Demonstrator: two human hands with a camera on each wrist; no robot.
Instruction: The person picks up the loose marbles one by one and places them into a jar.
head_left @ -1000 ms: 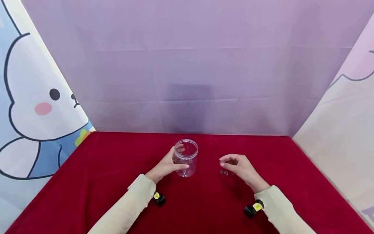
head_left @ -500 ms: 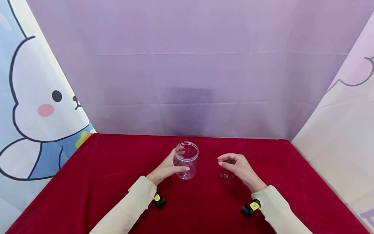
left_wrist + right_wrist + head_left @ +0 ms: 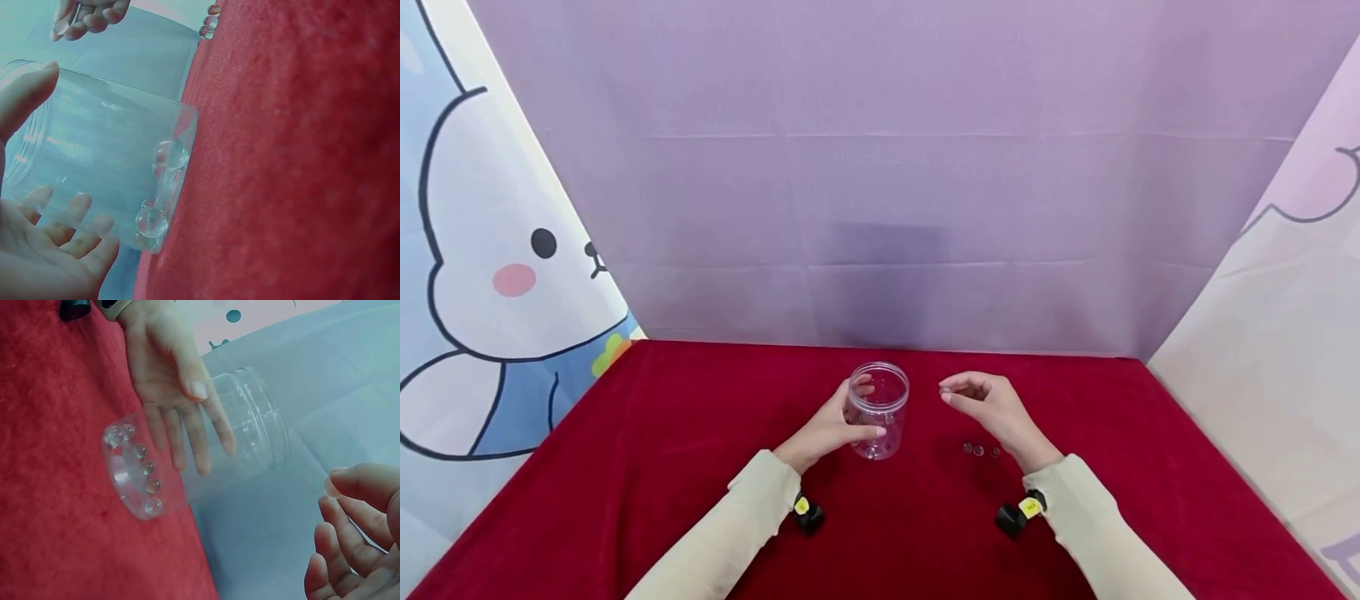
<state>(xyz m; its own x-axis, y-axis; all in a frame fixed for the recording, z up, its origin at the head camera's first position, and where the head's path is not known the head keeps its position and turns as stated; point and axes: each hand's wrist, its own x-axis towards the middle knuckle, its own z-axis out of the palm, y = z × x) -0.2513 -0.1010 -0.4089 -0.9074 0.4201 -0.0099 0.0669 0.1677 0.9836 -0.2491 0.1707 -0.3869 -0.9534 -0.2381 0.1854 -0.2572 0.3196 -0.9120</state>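
The left hand (image 3: 826,427), curved around the jar (image 3: 887,410), seemingly steadies it; at its three o'clock, the right hand (image 3: 992,408) pinches a clear ball (image 3: 331,489).

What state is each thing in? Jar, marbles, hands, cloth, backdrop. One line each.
Jar: mouth up, no lid on, mostly empty
Marbles in the jar: several, lying at the bottom
Held marble: off the cloth, outside the jar
Three loose marbles: on the cloth, close together
Left hand: gripping the jar
Right hand: pinching one marble
Red cloth: spread out
Purple backdrop: hanging, creased
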